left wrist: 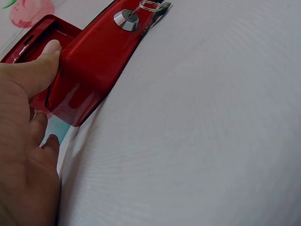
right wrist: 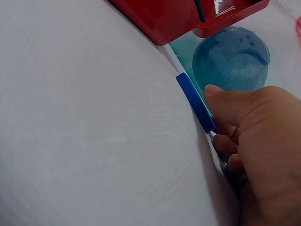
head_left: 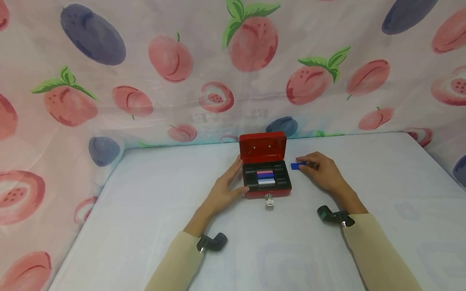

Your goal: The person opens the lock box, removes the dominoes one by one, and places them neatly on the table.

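A small red cash box [head_left: 267,194] stands with its lid [head_left: 263,147] raised. Its black tray [head_left: 250,178] holds several thin bars: a pink bar [head_left: 264,172], a blue bar [head_left: 265,176] and a whitish bar [head_left: 266,182]. My left hand [head_left: 222,192] rests against the box's left side, thumb on the front left rim and fingers extended towards the hinge. Right of the box, my right hand [head_left: 322,171] pinches a flat blue block [right wrist: 195,101] by its right end, low over the white cloth. The fingers behind the block are partly hidden.
Keys on a ring [left wrist: 153,6] hang from the lock [left wrist: 126,20] at the box's front. White cloth [head_left: 233,250] covers the table. Behind rises a fruit-printed curtain [head_left: 164,101]. Each wrist wears a dark camera mount [head_left: 212,242].
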Demonstrator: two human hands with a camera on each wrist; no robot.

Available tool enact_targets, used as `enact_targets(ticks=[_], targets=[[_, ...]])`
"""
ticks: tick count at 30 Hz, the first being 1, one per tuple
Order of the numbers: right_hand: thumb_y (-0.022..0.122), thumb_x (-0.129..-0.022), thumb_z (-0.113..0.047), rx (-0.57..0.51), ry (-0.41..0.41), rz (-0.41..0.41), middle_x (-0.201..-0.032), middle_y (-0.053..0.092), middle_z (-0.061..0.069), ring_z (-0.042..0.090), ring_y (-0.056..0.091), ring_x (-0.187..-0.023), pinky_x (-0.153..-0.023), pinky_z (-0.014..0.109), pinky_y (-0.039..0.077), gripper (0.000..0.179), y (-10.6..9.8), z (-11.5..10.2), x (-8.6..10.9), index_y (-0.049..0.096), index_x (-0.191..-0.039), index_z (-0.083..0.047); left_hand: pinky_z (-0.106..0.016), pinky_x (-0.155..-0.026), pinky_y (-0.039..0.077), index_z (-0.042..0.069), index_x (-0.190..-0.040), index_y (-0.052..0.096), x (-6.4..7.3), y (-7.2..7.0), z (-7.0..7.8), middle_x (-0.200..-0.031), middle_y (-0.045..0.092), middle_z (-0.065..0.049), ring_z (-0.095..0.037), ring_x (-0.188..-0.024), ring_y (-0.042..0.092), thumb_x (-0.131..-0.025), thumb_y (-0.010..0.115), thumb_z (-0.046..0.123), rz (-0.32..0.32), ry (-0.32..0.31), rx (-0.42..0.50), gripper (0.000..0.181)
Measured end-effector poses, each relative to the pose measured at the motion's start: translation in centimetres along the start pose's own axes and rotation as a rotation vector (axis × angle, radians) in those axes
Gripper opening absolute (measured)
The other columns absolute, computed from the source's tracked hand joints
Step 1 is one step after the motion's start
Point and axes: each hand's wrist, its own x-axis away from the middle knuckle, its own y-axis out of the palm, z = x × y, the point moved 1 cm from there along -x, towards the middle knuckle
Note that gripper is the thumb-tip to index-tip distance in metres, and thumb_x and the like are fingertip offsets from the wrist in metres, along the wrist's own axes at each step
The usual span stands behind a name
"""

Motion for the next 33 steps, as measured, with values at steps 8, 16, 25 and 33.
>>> enact_targets(ticks=[8, 16, 25, 33], targets=[[0.06, -0.095, -0.015, -0.053, -0.022, 0.098, -0.105, 0.061, 0.01, 0.023, 0.052, -0.086, -0.075, 0.037, 0.045, 0.025, -0.6, -0.5, 0.1, 0.068, -0.117, -0.007, -0.043, -0.113, 0.022, 0.025, -0.154, 0.021, 0.0, 0.1, 0.1, -0.156, 0.013, 0.018, -0.003, -0.142, 0.012, -0.088, 0.069, 0.025, 0.004, 0.008, -0.025, 0.082], [0.058, -0.096, -0.016, -0.057, -0.057, 0.126, -0.106, 0.061, 0.011, 0.021, 0.052, -0.09, -0.076, 0.035, 0.045, 0.025, -1.6, -1.4, -0.3, 0.067, -0.118, -0.005, -0.04, -0.109, 0.03, 0.024, -0.153, 0.024, 0.0, 0.2, 0.0, -0.155, 0.022, 0.009, -0.012, -0.139, 0.026, -0.086, 0.071, 0.019, 0.03, 0.015, 0.001, 0.082], [0.061, -0.095, -0.017, -0.051, -0.142, 0.145, -0.1, 0.065, 0.005, 0.016, 0.052, -0.085, -0.069, 0.025, 0.046, 0.023, -2.5, -3.7, -0.7, 0.07, -0.114, -0.01, -0.042, -0.113, 0.021, 0.021, -0.154, 0.021, 0.1, 0.1, 0.1, -0.157, 0.014, 0.013, -0.008, -0.142, 0.015, -0.088, 0.069, 0.023, 0.002, 0.0, -0.033, 0.082], [0.062, -0.094, -0.02, -0.08, -0.203, 0.06, -0.103, 0.067, 0.003, 0.015, 0.055, -0.085, -0.068, 0.028, 0.048, 0.024, -2.6, -6.8, -0.5, 0.07, -0.115, -0.01, -0.046, -0.113, 0.02, 0.026, -0.154, 0.019, 0.0, 0.2, 0.2, -0.157, 0.009, 0.02, -0.004, -0.143, 0.01, -0.088, 0.068, 0.03, -0.02, -0.033, -0.051, 0.082]])
